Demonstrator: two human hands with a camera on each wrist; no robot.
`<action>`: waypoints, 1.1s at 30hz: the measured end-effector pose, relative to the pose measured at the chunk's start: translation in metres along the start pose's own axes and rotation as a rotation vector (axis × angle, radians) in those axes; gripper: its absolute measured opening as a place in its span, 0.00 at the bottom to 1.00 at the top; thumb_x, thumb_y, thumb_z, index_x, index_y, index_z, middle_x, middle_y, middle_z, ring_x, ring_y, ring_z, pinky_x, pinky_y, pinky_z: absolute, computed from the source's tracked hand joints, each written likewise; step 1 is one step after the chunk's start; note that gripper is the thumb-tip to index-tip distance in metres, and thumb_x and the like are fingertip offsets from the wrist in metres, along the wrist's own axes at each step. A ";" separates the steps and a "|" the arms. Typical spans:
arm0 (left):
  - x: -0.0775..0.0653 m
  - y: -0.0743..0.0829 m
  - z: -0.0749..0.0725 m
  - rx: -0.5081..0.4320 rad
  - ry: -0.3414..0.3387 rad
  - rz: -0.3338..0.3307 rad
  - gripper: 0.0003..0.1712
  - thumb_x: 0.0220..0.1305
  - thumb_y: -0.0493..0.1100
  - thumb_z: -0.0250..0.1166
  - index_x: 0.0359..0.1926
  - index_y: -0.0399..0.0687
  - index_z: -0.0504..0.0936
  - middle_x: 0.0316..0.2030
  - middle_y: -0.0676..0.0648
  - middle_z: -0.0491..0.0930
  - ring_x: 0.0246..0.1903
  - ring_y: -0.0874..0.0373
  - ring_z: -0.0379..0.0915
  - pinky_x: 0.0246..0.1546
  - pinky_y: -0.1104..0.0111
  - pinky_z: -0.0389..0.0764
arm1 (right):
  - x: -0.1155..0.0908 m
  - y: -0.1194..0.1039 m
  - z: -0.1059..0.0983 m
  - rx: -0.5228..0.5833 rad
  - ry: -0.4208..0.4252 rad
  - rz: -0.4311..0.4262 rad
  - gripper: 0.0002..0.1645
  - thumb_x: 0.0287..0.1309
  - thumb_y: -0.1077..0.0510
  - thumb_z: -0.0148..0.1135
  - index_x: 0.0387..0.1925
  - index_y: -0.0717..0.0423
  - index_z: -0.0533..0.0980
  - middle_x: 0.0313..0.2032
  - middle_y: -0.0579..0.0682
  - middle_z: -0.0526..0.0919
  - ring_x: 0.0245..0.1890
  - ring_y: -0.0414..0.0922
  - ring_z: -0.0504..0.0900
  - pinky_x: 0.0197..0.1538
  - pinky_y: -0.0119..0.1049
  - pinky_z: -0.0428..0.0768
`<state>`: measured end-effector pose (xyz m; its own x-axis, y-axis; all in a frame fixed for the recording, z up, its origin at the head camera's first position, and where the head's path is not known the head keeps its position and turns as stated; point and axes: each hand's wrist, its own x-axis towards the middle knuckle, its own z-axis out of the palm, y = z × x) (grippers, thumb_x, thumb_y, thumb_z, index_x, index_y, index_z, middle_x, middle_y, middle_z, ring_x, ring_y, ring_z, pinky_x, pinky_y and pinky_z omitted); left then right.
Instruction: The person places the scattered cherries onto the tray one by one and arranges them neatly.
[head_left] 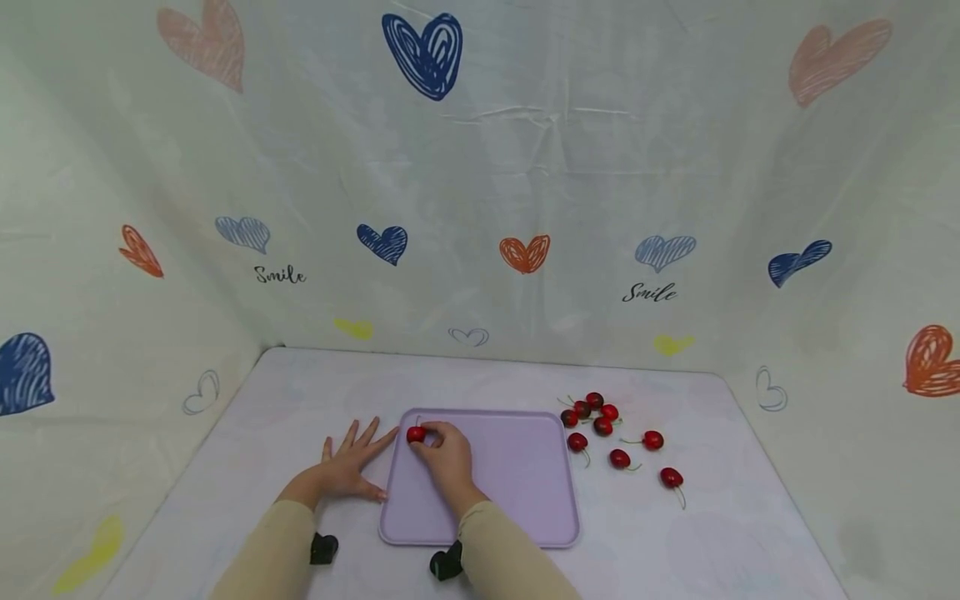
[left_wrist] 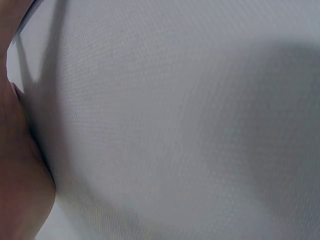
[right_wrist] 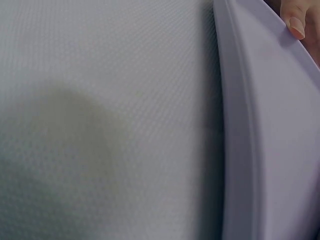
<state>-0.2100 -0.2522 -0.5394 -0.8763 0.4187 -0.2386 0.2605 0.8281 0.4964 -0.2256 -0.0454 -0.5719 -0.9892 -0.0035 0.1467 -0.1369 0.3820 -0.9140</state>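
Observation:
A shallow lilac tray lies on the white table. Over its far left corner my right hand pinches a red cherry between thumb and fingers, the thin stem pointing up. My left hand rests at the tray's left edge with fingers spread, a fingertip and the thumb touching the rim. In the left wrist view only part of the left hand shows at the left side. The right wrist view has the tray's rim, with the left hand's thumb on its far edge.
Several dark red cherries with stems, among them a cluster, lie right of the tray. One cherry sits farther out to the right. Behind the table hangs a pale curtain printed with hearts.

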 end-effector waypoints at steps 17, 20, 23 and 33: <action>0.002 -0.005 0.001 0.007 -0.003 0.002 0.63 0.43 0.69 0.73 0.76 0.57 0.53 0.75 0.34 0.37 0.71 0.29 0.22 0.58 0.29 0.24 | -0.001 -0.002 -0.001 0.004 -0.011 0.002 0.17 0.46 0.59 0.77 0.42 0.55 0.85 0.22 0.38 0.73 0.20 0.32 0.68 0.22 0.27 0.69; 0.001 -0.003 0.000 -0.013 0.002 0.010 0.62 0.42 0.67 0.75 0.75 0.56 0.54 0.75 0.32 0.38 0.70 0.27 0.23 0.57 0.28 0.25 | -0.001 -0.002 -0.001 0.009 -0.008 0.007 0.17 0.46 0.59 0.77 0.41 0.55 0.85 0.22 0.38 0.72 0.20 0.32 0.68 0.23 0.27 0.69; 0.002 -0.004 0.001 -0.008 -0.007 0.000 0.63 0.42 0.69 0.74 0.76 0.56 0.53 0.75 0.34 0.37 0.71 0.29 0.22 0.58 0.29 0.24 | -0.001 -0.001 -0.001 0.008 -0.004 0.006 0.18 0.46 0.59 0.77 0.42 0.54 0.85 0.22 0.38 0.73 0.20 0.32 0.68 0.23 0.28 0.69; 0.001 -0.001 0.000 0.004 -0.011 0.010 0.62 0.44 0.68 0.73 0.76 0.55 0.53 0.75 0.32 0.38 0.70 0.27 0.23 0.57 0.28 0.25 | 0.001 -0.001 -0.010 0.214 -0.043 0.079 0.23 0.48 0.61 0.76 0.48 0.60 0.81 0.22 0.43 0.74 0.22 0.35 0.71 0.25 0.27 0.71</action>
<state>-0.2110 -0.2528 -0.5398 -0.8689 0.4313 -0.2430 0.2712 0.8253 0.4954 -0.2257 -0.0362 -0.5668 -0.9980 -0.0221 0.0591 -0.0621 0.1784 -0.9820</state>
